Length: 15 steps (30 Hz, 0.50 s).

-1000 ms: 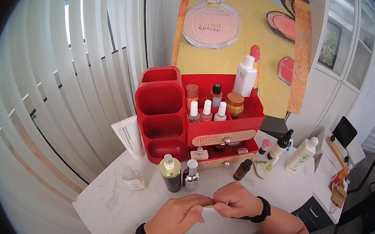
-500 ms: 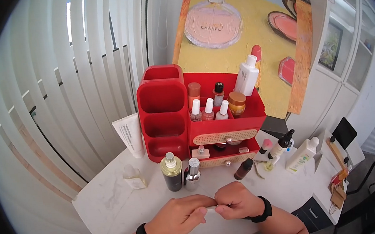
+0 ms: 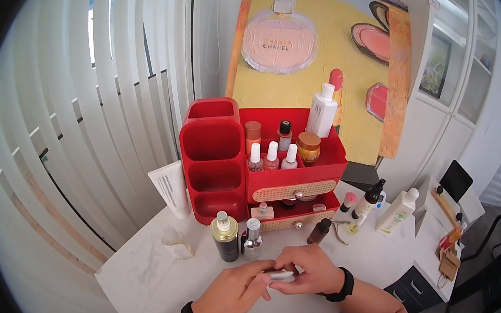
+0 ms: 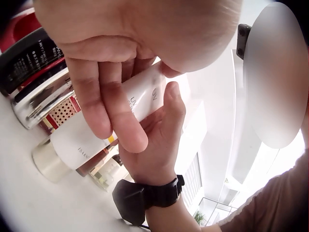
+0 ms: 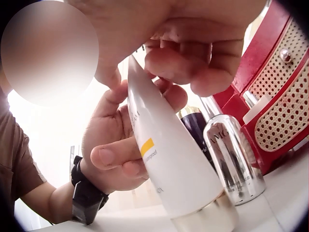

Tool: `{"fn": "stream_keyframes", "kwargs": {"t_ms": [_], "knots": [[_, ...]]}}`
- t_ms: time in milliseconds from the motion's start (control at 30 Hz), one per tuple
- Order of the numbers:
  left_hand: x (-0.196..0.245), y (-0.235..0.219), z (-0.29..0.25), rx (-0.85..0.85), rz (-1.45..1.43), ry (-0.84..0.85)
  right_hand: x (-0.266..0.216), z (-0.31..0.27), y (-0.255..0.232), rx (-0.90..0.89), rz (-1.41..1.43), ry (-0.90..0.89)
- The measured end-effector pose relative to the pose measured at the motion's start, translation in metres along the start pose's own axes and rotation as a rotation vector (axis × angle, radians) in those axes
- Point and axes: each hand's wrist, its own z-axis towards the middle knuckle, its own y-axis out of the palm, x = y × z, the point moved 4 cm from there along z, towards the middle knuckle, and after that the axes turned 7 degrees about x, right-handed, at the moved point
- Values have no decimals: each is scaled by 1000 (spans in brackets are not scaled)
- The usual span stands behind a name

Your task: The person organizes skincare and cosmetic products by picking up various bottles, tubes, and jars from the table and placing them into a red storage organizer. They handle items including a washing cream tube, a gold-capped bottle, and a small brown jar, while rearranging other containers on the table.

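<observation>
A white sunscreen tube (image 5: 174, 164), lettered UV and with a yellow mark, is held between both hands with its pale gold cap (image 5: 205, 220) pointing down. My left hand (image 3: 231, 290) grips it from the left, fingers bent across its front in the left wrist view. From the other side my right hand (image 3: 311, 269) pinches the tube near its flat end. Only that end shows in the head view. Just beyond the hands stand a silver bottle (image 3: 252, 240) and a dark bottle with a gold collar (image 3: 226, 244).
A red organizer (image 3: 295, 176) with several bottles and a partly open lower drawer stands behind. A white tube (image 3: 170, 189) and a clear bottle (image 3: 176, 244) are at left. To the right are a small brown bottle (image 3: 319, 230), a makeup brush (image 3: 348, 201) and a white bottle (image 3: 398, 211).
My right hand has turned and its fingers have shifted on the tube, so more of the tube's end shows between the hands. The left hand has stayed nearly in place.
</observation>
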Motion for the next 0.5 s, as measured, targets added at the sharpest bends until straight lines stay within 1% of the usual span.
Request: {"fn": "stream_keyframes", "kwargs": {"t_ms": [33, 100, 133, 167, 200, 233, 267, 300, 333, 400, 433, 467, 500], "knots": [[-4, 0, -1, 41, -36, -59, -1, 3, 2, 1, -5, -5], [0, -1, -1, 58, -58, -37, -8, 8, 4, 29, -106, -204], [1, -3, -1, 76, -79, -20, -7, 8, 3, 29, -110, -209], [1, -5, -1, 77, -80, -18, -6, 7, 3, 10, -147, -253], [-1, -8, -3, 55, -91, -32, -6, 5, 2, -10, -183, -297], [-3, -10, -4, 35, -102, -46, -8, 2, -3, -13, -183, -299], [-7, -11, -4, 39, -103, -44, -10, -1, -8, -77, -115, -243], [-10, -12, -1, 45, -67, 10, -10, -1, -11, -142, -49, -189], [-10, -13, 0, 51, -29, 65, -9, -1, -12, -146, -51, -196], [-10, -5, 4, 61, 15, 46, -10, -7, -8, -329, 380, -215], [-10, -3, 5, 64, 59, 22, -11, -8, -6, -333, 381, -217], [-11, -3, 6, 68, 59, 21, -14, -12, 2, -439, 488, -210], [-7, 0, 7, -11, 136, 154, -17, -17, 10, -544, 595, -202]]}}
